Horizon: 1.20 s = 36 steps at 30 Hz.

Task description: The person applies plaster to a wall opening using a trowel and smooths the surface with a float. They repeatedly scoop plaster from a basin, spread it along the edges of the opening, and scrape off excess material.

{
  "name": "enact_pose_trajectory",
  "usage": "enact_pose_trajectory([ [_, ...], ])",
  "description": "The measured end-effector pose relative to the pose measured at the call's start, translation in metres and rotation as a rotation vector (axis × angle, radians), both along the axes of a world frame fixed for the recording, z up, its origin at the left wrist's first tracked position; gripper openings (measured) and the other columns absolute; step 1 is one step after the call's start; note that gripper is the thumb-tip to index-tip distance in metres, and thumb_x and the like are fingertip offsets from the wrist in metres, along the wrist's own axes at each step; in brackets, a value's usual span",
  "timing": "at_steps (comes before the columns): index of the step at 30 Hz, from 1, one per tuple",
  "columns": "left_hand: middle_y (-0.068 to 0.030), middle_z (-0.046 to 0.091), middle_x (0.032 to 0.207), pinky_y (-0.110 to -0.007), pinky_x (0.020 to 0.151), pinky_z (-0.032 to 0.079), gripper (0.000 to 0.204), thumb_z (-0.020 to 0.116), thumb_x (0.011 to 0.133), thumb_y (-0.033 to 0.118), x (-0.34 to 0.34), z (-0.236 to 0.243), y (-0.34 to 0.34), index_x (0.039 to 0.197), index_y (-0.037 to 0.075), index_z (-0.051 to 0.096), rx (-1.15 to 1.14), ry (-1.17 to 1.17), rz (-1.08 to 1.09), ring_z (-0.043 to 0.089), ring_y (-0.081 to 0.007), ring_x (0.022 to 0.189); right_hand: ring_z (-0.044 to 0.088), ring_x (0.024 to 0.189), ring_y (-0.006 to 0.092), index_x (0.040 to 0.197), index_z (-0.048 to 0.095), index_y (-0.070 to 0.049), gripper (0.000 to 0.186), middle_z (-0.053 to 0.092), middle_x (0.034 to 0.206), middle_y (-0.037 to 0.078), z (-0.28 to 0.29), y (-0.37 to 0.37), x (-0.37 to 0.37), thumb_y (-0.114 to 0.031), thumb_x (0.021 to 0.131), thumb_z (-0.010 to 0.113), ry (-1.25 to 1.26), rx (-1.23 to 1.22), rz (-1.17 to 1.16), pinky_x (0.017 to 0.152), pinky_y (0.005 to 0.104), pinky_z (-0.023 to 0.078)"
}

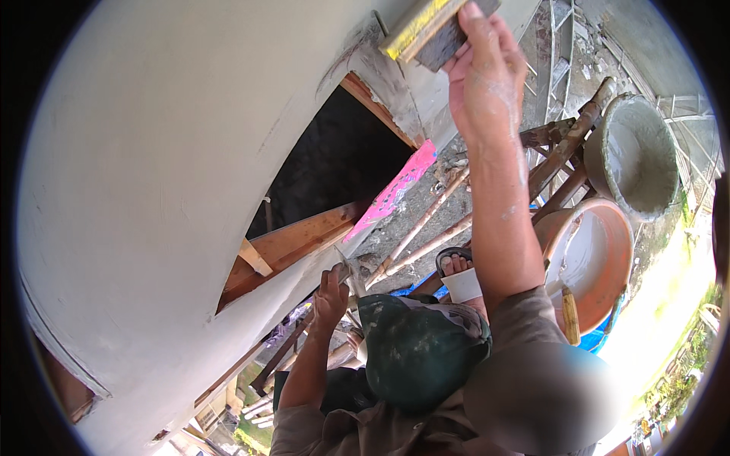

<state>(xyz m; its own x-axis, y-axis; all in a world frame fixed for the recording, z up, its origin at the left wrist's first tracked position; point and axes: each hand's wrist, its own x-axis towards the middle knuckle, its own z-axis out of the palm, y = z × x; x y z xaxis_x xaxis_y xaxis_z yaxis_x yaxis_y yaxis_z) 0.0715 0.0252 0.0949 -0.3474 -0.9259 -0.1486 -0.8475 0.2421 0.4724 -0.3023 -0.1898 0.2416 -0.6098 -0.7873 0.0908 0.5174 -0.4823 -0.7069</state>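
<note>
My right hand (487,68) is raised at the top, gripping a wooden block (426,30) with a yellow edge and a dark grey face, against or just by the white surface (129,167). My left hand (331,296) is lower, closed on what looks like a putty knife (344,271), its blade partly visible, near the edge of that surface. Between them a dark opening (319,159) with wooden framing (293,235) is cut into the white surface, with a bright pink perforated strip (391,190) along its right edge.
Wooden scaffold poles (570,144) run beside me. On the right are a cement-crusted grey basin (664,156) and an orange basin (612,281) with white paste and a wooden-handled tool (569,315). An aluminium ladder (559,61) lies beyond; my sandalled foot (455,262) is below.
</note>
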Motion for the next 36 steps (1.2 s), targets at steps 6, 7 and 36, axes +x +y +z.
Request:
enact_pose_trajectory([
  [6,-0.0147,0.058,0.107,-0.048,0.073,0.052,0.045,0.056,0.080,0.010,-0.028,0.012,-0.023,0.125,0.007,0.053,0.076,-0.032,-0.049,0.062,-0.0372,0.088,0.056,0.082,0.0068,0.111,0.063,-0.001,0.028,0.064,0.089,-0.001,0.067,0.128,-0.091,-0.022,0.092,0.064,0.743,0.418,-0.077,0.078,0.0241,0.045],
  [7,-0.0146,0.058,0.107,-0.048,0.074,0.052,0.045,0.056,0.080,0.010,-0.040,0.014,-0.030,0.125,0.007,0.053,0.066,0.000,-0.073,0.062,-0.0370,0.089,0.057,0.084,0.0070,0.116,0.061,-0.001,0.031,0.065,0.093,0.001,0.063,0.164,-0.109,-0.022,0.093,0.063,0.933,0.560,-0.057,0.078,0.0230,0.045],
  [36,-0.0152,0.060,0.097,-0.034,0.080,0.049,0.045,0.056,0.074,-0.007,-0.206,0.067,-0.107,0.118,-0.004,0.052,-0.302,0.658,-0.005,0.061,-0.0237,0.087,0.065,0.079,0.0324,0.091,0.064,0.003,0.028,0.064,0.084,0.021,-0.033,0.285,-0.162,-0.023,0.092,0.055,1.113,1.391,0.373,0.074,0.0398,0.048],
])
